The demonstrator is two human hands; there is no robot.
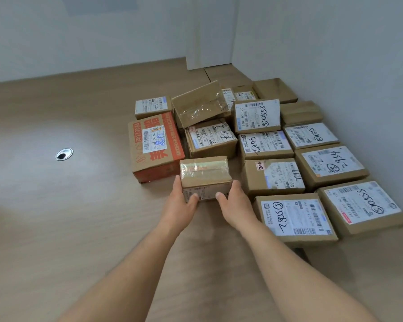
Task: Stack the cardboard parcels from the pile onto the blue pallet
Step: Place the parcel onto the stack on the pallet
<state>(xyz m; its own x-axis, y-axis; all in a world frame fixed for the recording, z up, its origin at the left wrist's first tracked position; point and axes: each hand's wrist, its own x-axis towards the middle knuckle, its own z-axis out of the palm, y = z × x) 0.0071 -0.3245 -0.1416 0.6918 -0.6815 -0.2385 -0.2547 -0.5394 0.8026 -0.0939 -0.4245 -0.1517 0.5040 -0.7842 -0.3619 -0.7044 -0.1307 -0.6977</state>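
Far left of the small taped parcel (205, 175), a round metal ring (64, 154) is seen in the floor. Just left of the parcel, a big orange box (154, 147) is set. The parcel's left side is gripped by the left hand (184, 201), thumb on the front. Its right side is gripped the same way by the right hand (233, 203), so it is squeezed from both sides and likely cannot slip. Right of it, the pile (333, 166) is laid flat by the wall. The blue pallet is not seen. Whether the parcel is lifted cannot be told.
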